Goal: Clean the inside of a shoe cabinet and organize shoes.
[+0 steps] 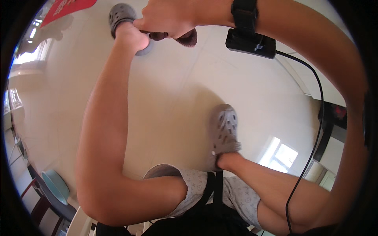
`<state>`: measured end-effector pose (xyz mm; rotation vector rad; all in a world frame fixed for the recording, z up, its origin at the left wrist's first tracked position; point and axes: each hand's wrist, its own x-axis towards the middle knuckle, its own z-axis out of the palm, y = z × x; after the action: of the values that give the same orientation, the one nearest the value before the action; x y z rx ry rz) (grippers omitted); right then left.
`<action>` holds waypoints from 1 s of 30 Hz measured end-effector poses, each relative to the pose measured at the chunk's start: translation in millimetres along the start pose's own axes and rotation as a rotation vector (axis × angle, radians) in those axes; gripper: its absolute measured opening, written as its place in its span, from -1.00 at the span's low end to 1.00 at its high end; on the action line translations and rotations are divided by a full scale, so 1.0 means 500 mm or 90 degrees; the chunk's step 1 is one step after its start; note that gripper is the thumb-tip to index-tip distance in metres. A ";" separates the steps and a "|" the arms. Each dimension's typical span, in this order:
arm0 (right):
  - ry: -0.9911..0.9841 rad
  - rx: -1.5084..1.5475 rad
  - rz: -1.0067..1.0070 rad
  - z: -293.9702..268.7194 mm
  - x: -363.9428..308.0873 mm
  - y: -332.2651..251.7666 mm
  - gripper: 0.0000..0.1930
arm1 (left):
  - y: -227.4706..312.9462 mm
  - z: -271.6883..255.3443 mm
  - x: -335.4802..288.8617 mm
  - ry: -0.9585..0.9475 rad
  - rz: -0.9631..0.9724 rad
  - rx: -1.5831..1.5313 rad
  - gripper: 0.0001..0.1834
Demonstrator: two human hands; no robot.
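A dark brown thing (187,38), perhaps soft, pokes out beneath the right hand (169,17), fingers curled on it beside the left heel (141,41); the hand hides most. A black cable (321,86) trails from the wrist. Grey clogs (226,126), blue basin (57,187), glossy pale floor (169,90).

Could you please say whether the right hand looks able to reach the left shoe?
Likely yes: the right hand appears close to the left shoe, nothing visibly between, though seemingly holding a dark brown item.

Right hand (169,17) holds a brown object (188,38) — grey clog (121,13) nearby.
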<state>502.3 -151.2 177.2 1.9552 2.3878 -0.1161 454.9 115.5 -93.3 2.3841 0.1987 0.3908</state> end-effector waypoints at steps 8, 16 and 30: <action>-0.070 0.027 -0.089 0.200 0.089 0.053 -0.64 | 0.271 0.006 0.021 -0.153 -0.168 0.413 -0.61; -0.101 0.259 0.033 0.231 0.076 0.008 -0.63 | 0.279 -0.016 0.030 -0.197 -0.234 0.382 -0.61; 0.229 0.363 0.152 0.399 0.205 -0.524 -0.76 | 0.020 -0.200 -0.216 -0.615 -0.322 0.676 -0.61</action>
<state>224.1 -120.5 -24.1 2.7030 2.4961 -0.5288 320.1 143.8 -40.0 3.0134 0.6309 -1.4018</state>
